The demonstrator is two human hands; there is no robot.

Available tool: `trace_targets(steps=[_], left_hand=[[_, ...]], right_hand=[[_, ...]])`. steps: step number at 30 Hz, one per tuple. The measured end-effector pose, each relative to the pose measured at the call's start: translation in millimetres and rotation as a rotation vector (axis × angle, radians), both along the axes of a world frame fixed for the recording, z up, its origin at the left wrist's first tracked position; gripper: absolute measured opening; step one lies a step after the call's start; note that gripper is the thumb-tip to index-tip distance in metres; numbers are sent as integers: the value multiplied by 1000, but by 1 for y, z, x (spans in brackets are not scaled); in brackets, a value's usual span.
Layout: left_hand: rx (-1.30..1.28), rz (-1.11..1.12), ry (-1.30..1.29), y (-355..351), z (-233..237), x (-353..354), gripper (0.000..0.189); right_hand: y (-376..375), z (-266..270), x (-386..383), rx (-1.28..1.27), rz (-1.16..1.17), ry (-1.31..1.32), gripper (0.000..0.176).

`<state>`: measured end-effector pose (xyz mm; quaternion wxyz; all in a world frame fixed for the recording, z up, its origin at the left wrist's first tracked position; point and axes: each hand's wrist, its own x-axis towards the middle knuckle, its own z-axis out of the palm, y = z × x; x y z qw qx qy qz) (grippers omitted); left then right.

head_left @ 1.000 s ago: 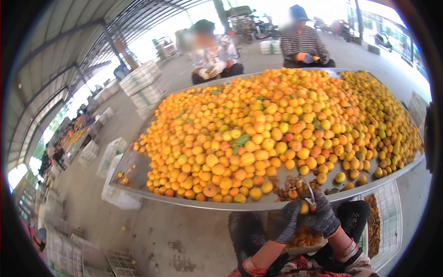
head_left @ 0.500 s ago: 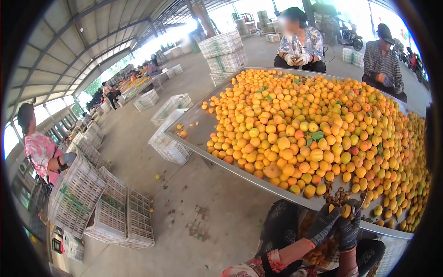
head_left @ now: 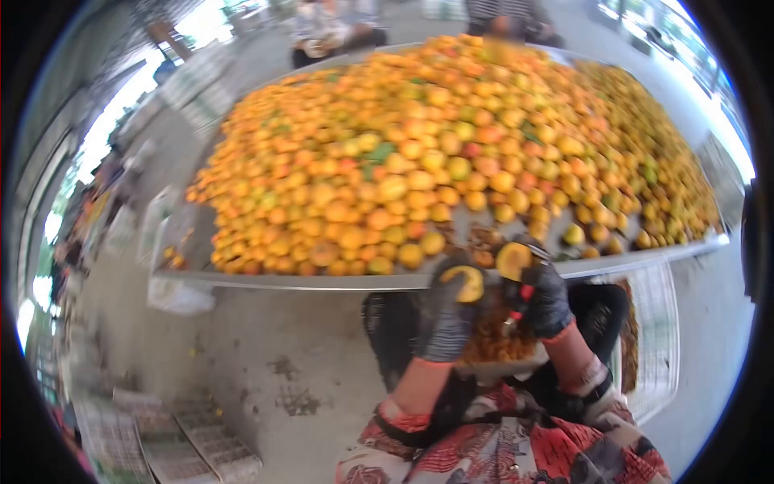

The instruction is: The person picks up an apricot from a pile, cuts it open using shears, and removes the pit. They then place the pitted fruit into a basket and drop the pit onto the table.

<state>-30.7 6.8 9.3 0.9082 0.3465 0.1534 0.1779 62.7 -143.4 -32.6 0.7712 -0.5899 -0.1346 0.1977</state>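
In a dark glove, my left hand holds a cut apricot half at the table's near edge. My right hand, gloved too, grips a red-handled tool, with another apricot half at its fingertips. The two halves are apart. Beyond both hands, a large heap of apricots covers much of the metal table. Small brown pieces lie on the metal just past my hands. The picture is blurred by motion.
Below my hands, between my knees, is a container of orange-brown pieces. A white crate stands to the right, and more crates are at the lower left. Two people sit across the table.
The view has swung right, so the hands and table appear further left. My hands have moved apart, and each now has a separate apricot half. The red tool handle now shows.
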Motion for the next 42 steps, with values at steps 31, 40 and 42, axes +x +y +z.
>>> trace_targets(steps=[31,40,42], left_hand=[[425,-39,104,-23,-7,1,37],[1106,19,-21,-3,5,-3,40],[979,14,10,-10,2,0,40]], right_hand=[[20,50,-41,175,14,228,40],[11,62,-35,49,170,302,29],[18,64,-37,60,70,288,30]])
